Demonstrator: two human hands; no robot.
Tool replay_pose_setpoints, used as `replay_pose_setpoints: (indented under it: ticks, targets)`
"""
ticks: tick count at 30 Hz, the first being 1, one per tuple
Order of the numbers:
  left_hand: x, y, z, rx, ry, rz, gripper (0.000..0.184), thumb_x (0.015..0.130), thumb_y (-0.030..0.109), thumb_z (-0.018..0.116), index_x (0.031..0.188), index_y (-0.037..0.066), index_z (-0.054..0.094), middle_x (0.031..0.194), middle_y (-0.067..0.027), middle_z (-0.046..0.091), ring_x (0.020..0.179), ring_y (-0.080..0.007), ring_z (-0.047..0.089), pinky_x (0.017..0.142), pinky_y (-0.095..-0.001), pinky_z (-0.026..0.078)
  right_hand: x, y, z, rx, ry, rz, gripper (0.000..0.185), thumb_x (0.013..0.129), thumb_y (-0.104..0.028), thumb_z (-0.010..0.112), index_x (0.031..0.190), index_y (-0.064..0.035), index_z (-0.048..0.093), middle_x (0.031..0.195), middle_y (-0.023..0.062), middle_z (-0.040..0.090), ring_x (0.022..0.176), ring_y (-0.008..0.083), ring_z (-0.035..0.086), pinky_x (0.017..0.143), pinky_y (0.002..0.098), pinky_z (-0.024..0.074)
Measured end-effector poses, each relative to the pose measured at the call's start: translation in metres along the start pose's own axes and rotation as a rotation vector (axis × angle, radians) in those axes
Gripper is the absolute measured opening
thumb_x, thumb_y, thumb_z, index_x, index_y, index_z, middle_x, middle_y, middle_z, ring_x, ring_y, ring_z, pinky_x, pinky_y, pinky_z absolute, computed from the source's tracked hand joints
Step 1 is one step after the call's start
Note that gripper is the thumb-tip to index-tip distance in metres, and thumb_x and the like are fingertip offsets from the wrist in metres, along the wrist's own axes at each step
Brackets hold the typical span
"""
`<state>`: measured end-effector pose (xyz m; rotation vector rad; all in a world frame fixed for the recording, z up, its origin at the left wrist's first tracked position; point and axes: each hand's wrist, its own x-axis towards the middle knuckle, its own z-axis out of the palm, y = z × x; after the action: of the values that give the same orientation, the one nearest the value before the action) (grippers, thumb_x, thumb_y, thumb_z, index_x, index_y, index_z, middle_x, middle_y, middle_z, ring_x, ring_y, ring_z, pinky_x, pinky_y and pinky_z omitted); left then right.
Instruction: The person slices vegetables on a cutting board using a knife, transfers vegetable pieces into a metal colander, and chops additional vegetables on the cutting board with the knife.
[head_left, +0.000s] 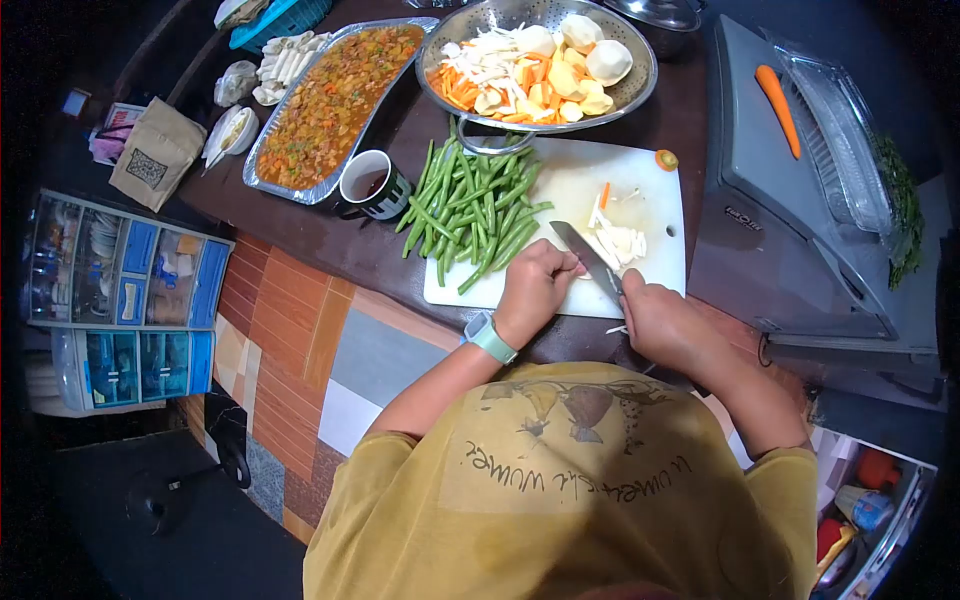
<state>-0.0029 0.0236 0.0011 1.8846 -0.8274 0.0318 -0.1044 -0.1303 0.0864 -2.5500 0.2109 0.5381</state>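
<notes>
White plastic by the look of it, the cutting board (645, 185) serves as the dial here. Towards 5 o'clock, the right hand (662, 318) is closed round the handle of a kitchen knife (592, 258); at 6, the left hand (535, 285) has its fingers bunched together beside the blade, though whether they pinch a piece I cannot tell. Pale cut slivers (617, 243) lie at 3, the green beans (472, 205) at 9. For clean slicing, I'd tuck those fingertips back, let the knuckles guide the blade and keep the slivers clear of its path.

Beyond 12 o'clock, a metal colander (638, 88) holds peeled potatoes (609, 62), carrot sticks (452, 90) and white shreds. At 10, a foil tray (295, 194) is filled with chunky orange-brown stew (335, 105); just beside it, a mug (390, 203) contains dark liquid.
</notes>
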Motion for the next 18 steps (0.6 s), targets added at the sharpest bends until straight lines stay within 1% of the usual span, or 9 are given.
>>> replay_pose_setpoints:
  ticks: [1, 3, 4, 8, 11, 13, 15, 17, 18]
  targets:
    - [0.000, 0.001, -0.001, 0.022, -0.012, -0.014, 0.012, 0.070, 0.006, 0.075, 0.079, 0.001, 0.070, 0.065, -0.0104, 0.054, 0.057, -0.0229, 0.051, 0.054, -0.0327, 0.042, 0.006, -0.003, 0.002, 0.000, -0.003, 0.000, 0.021, 0.092, -0.016, 0.044, 0.095, 0.0045, 0.040, 0.076, 0.0290, 0.058, 0.074, 0.0468, 0.058, 0.068, 0.0522, 0.0448]
    - [-0.002, 0.002, -0.002, 0.027, -0.016, -0.011, 0.010, 0.070, 0.005, 0.074, 0.077, 0.000, 0.069, 0.067, -0.0120, 0.056, 0.059, -0.0252, 0.054, 0.055, -0.0343, 0.044, 0.019, -0.007, 0.007, 0.018, -0.003, 0.016, 0.015, 0.084, -0.003, 0.040, 0.097, 0.0042, 0.043, 0.087, 0.0298, 0.060, 0.085, 0.0445, 0.060, 0.074, 0.0497, 0.0465]
    - [0.000, 0.003, -0.001, 0.031, -0.009, 0.001, 0.008, 0.070, 0.003, 0.073, 0.075, 0.000, 0.068, 0.069, -0.0136, 0.058, 0.060, -0.0276, 0.057, 0.056, -0.0358, 0.046, 0.026, -0.004, 0.008, 0.015, 0.001, 0.015, 0.015, 0.084, -0.003, 0.040, 0.097, 0.0042, 0.043, 0.087, 0.0298, 0.060, 0.085, 0.0445, 0.060, 0.074, 0.0497, 0.0465]
    - [0.000, 0.003, -0.002, -0.001, 0.013, -0.026, 0.008, 0.071, 0.003, 0.073, 0.076, 0.000, 0.068, 0.069, -0.0136, 0.058, 0.061, -0.0278, 0.057, 0.057, -0.0360, 0.046, 0.029, 0.001, 0.004, 0.021, 0.052, -0.044, 0.015, 0.088, -0.008, 0.042, 0.097, 0.0041, 0.043, 0.086, 0.0293, 0.060, 0.084, 0.0447, 0.059, 0.073, 0.0501, 0.0459]
    - [-0.004, 0.003, -0.001, 0.007, -0.016, -0.051, 0.007, 0.071, 0.003, 0.072, 0.076, 0.000, 0.068, 0.069, -0.0135, 0.058, 0.061, -0.0278, 0.058, 0.057, -0.0359, 0.046, 0.006, 0.001, -0.001, 0.030, 0.009, -0.005, 0.020, 0.093, -0.016, 0.044, 0.096, 0.0031, 0.039, 0.076, 0.0299, 0.058, 0.076, 0.0469, 0.057, 0.068, 0.0521, 0.0437]
    - [-0.002, 0.003, -0.001, 0.014, 0.008, 0.004, 0.006, 0.072, 0.003, 0.072, 0.076, 0.001, 0.068, 0.069, -0.0134, 0.058, 0.062, -0.0277, 0.058, 0.057, -0.0357, 0.046, -0.002, 0.002, 0.001, 0.013, -0.011, 0.020, 0.020, 0.093, -0.016, 0.043, 0.096, 0.0029, 0.039, 0.075, 0.0294, 0.058, 0.075, 0.0470, 0.057, 0.068, 0.0521, 0.0436]
    - [0.000, 0.004, -0.001, 0.013, 0.009, -0.031, 0.006, 0.071, 0.003, 0.072, 0.074, 0.001, 0.068, 0.068, -0.0132, 0.057, 0.061, -0.0276, 0.057, 0.056, -0.0356, 0.045, -0.005, 0.000, -0.004, -0.013, -0.026, 0.029, 0.019, 0.093, -0.016, 0.043, 0.096, 0.0028, 0.039, 0.075, 0.0288, 0.058, 0.075, 0.0470, 0.057, 0.067, 0.0522, 0.0436]
    - [-0.002, 0.003, -0.002, 0.000, -0.013, -0.032, 0.006, 0.071, 0.003, 0.072, 0.073, 0.001, 0.067, 0.067, -0.0131, 0.057, 0.059, -0.0273, 0.056, 0.055, -0.0359, 0.045, -0.011, -0.008, -0.013, -0.044, -0.061, 0.017, 0.013, 0.085, -0.004, 0.038, 0.094, 0.0042, 0.041, 0.078, 0.0292, 0.060, 0.077, 0.0446, 0.060, 0.067, 0.0508, 0.0467]
    - [-0.002, 0.003, -0.002, 0.003, -0.011, -0.037, 0.006, 0.071, 0.003, 0.072, 0.073, 0.001, 0.067, 0.067, -0.0131, 0.057, 0.059, -0.0273, 0.056, 0.055, -0.0359, 0.045, -0.011, -0.008, -0.012, -0.044, -0.066, 0.014, 0.013, 0.085, -0.004, 0.038, 0.094, 0.0042, 0.041, 0.078, 0.0292, 0.060, 0.077, 0.0446, 0.060, 0.067, 0.0508, 0.0467]
